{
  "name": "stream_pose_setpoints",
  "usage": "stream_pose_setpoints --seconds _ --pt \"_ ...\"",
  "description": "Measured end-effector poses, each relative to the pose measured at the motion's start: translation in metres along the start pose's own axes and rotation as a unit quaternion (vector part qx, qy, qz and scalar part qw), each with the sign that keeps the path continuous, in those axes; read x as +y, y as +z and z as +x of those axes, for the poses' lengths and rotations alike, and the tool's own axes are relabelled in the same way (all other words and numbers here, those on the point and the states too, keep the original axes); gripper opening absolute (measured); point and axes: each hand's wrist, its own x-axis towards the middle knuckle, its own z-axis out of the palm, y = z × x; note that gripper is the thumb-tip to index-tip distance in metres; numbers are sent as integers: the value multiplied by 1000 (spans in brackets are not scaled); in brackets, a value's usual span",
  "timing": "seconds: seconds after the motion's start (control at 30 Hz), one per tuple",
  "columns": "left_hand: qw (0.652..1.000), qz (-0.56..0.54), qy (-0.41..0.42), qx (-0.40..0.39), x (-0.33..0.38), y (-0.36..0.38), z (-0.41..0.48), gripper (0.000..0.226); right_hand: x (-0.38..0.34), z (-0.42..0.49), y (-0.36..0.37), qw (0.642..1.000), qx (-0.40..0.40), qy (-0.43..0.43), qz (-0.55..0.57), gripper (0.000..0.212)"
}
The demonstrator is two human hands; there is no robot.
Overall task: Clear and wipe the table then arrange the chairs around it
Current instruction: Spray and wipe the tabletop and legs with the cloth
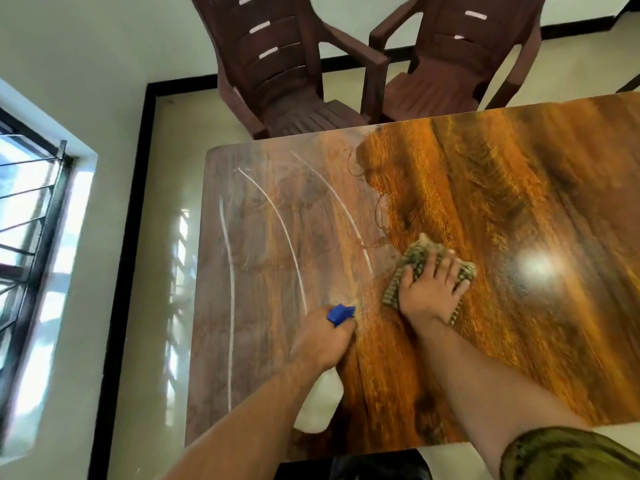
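The glossy rectangular table with an orange-brown wood-grain top [485, 202] fills the middle and right of the view, its far left corner rounded. Its left part looks duller and greyish, crossed by three thin pale curved streaks, while the right part shines warm orange with one bright glare spot toward 3 o'clock.

The right hand [429, 289] lies flat with fingers spread, pressing a greenish-brown patterned cloth [415, 258] onto the tabletop just right of centre; the cloth shows beyond the fingertips toward 12 o'clock and along both sides of the palm. The left hand [322, 337], toward 7 o'clock from the cloth, is closed around the neck of a white plastic spray bottle with a blue trigger head [341, 314], the blue head pointing toward the cloth.

Most of the bottle is hidden by the hand and wrist; only the blue head and a blurred white body below the wrist show. Its label cannot be made out. The table's right end runs out of view. At 12 o'clock, two dark brown plastic armchairs with slatted backs stand side by side at the far edge: the left chair [273, 64] and the right chair [460, 64], both cut off at the top. One barred window [31, 237] sits at 9 o'clock.
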Motion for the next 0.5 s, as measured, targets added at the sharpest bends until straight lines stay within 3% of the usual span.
stream_pose_setpoints --seconds 0.07,0.1,0.17,0.23,0.3,0.37,0.4,0.47,0.5 --pt "1000 -8 -5 2 -1 -1 3 26 -29 4 4 997 5 68 29 76" --pt "1000 -14 -10 3 -3 -3 4 25 -45 -1 11 1000 2 26 8 77" --pt "1000 -18 -16 12 -6 -7 3 24 -63 -26 28 978 -7 -193 -73 76" --pt "1000 -2 -7 28 -9 -12 -1 25 -64 -55 38 899 -67 -416 -121 77" --pt "999 8 5 34 -13 -18 -5 23 -51 -63 35 848 -110 -506 -113 74" --pt "999 12 2 31 -20 -24 -11 23 -33 -62 27 860 -88 -491 -108 70" --pt "1000 13 1 23 -24 -26 -15 25 -24 -62 26 889 -72 -439 -111 69" --pt "1000 25 7 13 -34 -29 -24 29 -8 -69 27 967 -20 -243 -75 68" --pt "999 31 11 16 -40 -31 -29 31 -7 -77 30 990 -1 -137 -47 70"
